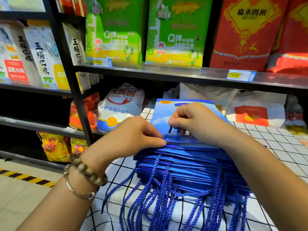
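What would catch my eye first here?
The stack of blue paper bags, rope handles spilling toward the camera, lies on the checked cloth. On it, the right hand pinches a cord on the top bag while the left hand holds that bag's edge. Behind, bright green sacks stand on the upper shelf.

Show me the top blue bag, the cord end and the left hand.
top blue bag (pixel 164 114): head view, bare printed face.
cord end (pixel 170 130): head view, dark tip.
left hand (pixel 133 133): head view, its back.
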Motion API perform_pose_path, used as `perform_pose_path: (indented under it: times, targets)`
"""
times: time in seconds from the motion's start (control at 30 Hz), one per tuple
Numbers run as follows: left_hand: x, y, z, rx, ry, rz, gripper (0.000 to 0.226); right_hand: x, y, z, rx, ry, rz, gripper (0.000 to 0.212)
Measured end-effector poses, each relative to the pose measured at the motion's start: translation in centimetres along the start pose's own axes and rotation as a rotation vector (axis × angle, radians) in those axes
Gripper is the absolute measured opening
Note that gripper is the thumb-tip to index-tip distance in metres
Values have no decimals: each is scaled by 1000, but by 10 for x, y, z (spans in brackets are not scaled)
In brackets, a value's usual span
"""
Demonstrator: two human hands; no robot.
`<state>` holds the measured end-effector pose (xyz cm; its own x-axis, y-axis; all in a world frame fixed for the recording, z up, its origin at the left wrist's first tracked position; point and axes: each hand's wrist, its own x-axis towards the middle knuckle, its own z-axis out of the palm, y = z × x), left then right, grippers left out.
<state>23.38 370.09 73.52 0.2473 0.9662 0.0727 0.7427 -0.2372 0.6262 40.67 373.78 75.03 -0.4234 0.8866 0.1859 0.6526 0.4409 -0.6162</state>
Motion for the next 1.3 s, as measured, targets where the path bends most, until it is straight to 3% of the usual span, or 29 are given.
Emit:
perform_pose_path:
  times: [0.2,0.53,0.67,0.8,0.97,1.17,1.3]
  targets:
    - [-18,-1,21,79,79,20,35,-21,11,2,109,-99,55,21]
    - [-22,9,19,15,145,0,34,-20,7,2,46,-107,36,18]
    - [-21,10,17,5,167,16,24,-20,2,-1,14,-101,48,17]
    - [-14,12,12,15,251,55,22,-19,1,-9,-106,-103,-16,32]
    - [-8,20,8,102,374,62,33,-23,-1,-25,-42,-261,-29,19]
    - [-6,26,9,195,460,24,14,-19,-1,-20,-295,-324,-89,15]
    - [-14,42,12,364,543,-1,30,-15,-4,-18,-363,-280,-137,17]
